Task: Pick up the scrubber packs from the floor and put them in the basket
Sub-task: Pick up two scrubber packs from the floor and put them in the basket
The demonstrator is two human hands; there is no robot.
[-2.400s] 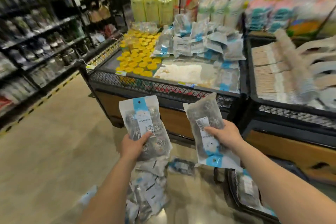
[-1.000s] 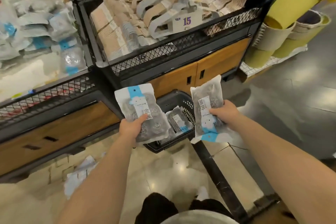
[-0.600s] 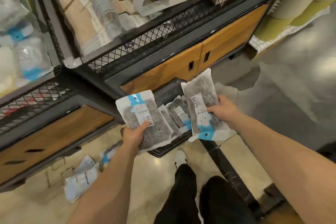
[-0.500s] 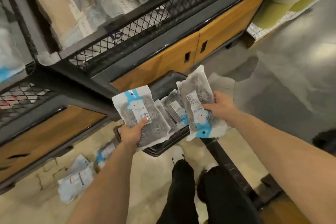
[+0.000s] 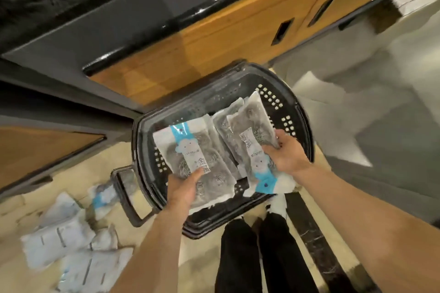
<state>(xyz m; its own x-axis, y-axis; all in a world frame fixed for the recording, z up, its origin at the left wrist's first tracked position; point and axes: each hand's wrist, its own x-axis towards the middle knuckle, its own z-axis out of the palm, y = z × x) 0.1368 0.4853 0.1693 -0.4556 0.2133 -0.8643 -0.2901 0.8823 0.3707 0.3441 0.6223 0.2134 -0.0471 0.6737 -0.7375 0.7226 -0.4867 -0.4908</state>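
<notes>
The left hand [image 5: 183, 188] pinches the lower edge of a scrubber pack [image 5: 197, 157], thumb on the printed face and fingers hidden beneath, forearm reaching up from the bottom of the view. The right hand [image 5: 288, 154] grips a second pack [image 5: 252, 135] by its side, fingers curled over the edge, with the blue header pointing back toward the person. Both packs hang over the open mouth of the black basket [image 5: 307, 131], the second overlapping a third pack [image 5: 222, 123] that lies inside (whether they touch is unclear). The basket's far rim sits close to the wooden cabinet [image 5: 214, 38]; its handle [image 5: 126, 197] lies folded out to the left. Just beyond the handle, a heap of packs [image 5: 62, 238] lies on the floor. The person's dark trouser legs [image 5: 262, 257] stand just beside the near rim.
</notes>
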